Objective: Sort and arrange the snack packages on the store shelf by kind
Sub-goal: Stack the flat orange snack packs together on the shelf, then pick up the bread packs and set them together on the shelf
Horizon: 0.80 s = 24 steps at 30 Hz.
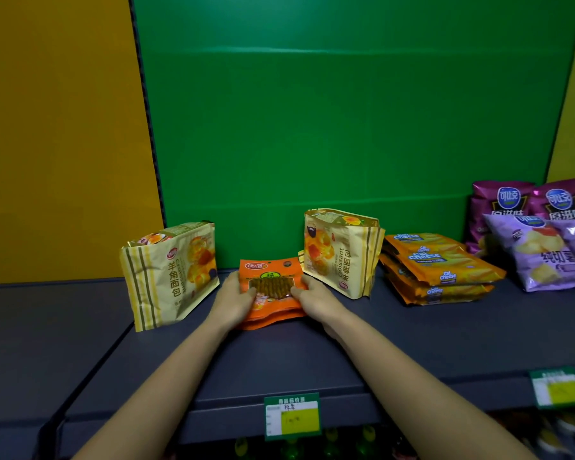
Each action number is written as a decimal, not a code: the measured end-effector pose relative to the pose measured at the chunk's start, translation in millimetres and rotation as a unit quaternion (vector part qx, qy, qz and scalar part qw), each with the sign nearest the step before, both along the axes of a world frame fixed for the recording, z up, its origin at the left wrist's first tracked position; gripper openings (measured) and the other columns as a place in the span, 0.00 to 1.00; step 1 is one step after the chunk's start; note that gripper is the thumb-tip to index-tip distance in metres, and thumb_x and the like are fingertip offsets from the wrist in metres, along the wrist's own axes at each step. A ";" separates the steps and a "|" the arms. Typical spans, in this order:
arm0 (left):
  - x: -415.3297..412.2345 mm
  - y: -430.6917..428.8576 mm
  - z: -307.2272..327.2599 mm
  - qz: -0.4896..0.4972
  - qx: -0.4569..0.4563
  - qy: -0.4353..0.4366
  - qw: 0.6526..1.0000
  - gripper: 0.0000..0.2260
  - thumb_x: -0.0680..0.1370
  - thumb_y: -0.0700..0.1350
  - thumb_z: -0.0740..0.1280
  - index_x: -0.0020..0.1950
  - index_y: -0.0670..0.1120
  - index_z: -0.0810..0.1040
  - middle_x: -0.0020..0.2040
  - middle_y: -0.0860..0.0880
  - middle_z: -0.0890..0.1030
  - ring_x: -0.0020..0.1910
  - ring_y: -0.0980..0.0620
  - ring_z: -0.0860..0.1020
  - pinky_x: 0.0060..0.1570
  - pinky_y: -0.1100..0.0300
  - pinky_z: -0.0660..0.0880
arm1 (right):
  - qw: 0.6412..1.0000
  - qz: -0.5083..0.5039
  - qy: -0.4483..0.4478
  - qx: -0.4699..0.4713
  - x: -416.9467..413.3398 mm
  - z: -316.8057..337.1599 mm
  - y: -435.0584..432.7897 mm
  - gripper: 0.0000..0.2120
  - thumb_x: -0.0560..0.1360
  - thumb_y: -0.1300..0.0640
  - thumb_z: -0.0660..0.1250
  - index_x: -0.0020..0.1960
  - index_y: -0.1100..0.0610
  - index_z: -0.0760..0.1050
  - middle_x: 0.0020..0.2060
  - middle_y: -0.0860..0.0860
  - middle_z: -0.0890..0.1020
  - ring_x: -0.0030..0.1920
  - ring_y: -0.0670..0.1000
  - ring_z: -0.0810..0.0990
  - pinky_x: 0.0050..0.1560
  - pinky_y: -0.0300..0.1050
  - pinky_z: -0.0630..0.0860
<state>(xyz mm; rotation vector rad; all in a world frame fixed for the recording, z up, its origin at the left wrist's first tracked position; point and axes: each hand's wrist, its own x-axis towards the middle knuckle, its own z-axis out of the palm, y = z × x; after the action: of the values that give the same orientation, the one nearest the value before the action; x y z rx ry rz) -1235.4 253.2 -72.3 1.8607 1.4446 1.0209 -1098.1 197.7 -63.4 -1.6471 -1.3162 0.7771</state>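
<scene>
Head view: the left hand (234, 298) and right hand (312, 295) grip opposite edges of the orange snack pouches (273, 295), stacked flat mid-shelf (312, 353). A croissant bag (171, 273) stands just left; an inverted croissant bag (341, 252) stands just right, near the hand. Further right lie stacked Cal Cheese packs (440, 268) and purple chip bags (531, 234).

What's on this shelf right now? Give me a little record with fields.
held: orange snack packets, a small stack flat on the shelf
left hand: grips the stack's left edge
right hand: grips its right edge
either side: croissant bags, standing
right of those: Cal Cheese packs, stacked flat
far right: purple chip bags
</scene>
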 end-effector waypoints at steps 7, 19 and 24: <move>-13.7 -9.6 8.1 0.033 0.176 0.017 0.984 0.09 0.76 0.40 0.64 0.55 0.40 0.77 0.55 0.43 0.79 0.57 0.44 0.76 0.58 0.51 0.72 | 0.998 -0.019 0.019 0.055 25.1 4.9 -15.3 0.19 0.77 0.58 0.60 0.68 0.56 0.68 0.61 0.52 0.74 0.60 0.51 0.73 0.57 0.41 0.68; -84.6 -40.8 21.7 0.301 0.353 -0.018 0.886 0.44 0.65 0.62 0.67 0.71 0.37 0.57 0.75 0.37 0.57 0.74 0.41 0.54 0.70 0.41 0.50 | 0.975 -0.183 -0.021 0.123 76.5 11.8 -20.9 0.41 0.69 0.52 0.73 0.72 0.63 0.54 0.70 0.58 0.60 0.71 0.58 0.60 0.72 0.52 0.60; -93.5 -20.7 16.9 0.246 0.157 -0.167 0.942 0.54 0.60 0.47 0.80 0.75 0.44 0.46 0.75 0.38 0.57 0.73 0.39 0.59 0.72 0.42 0.57 | 0.964 -0.220 0.009 0.149 81.7 11.2 -7.5 0.51 0.68 0.58 0.74 0.75 0.63 0.40 0.76 0.57 0.47 0.76 0.57 0.49 0.76 0.52 0.52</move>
<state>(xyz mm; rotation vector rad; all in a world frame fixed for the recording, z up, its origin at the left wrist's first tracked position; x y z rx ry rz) -1328.9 232.5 -55.4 1.4405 1.6417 1.8042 -1016.4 190.2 -52.2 -1.5972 -0.9456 0.3086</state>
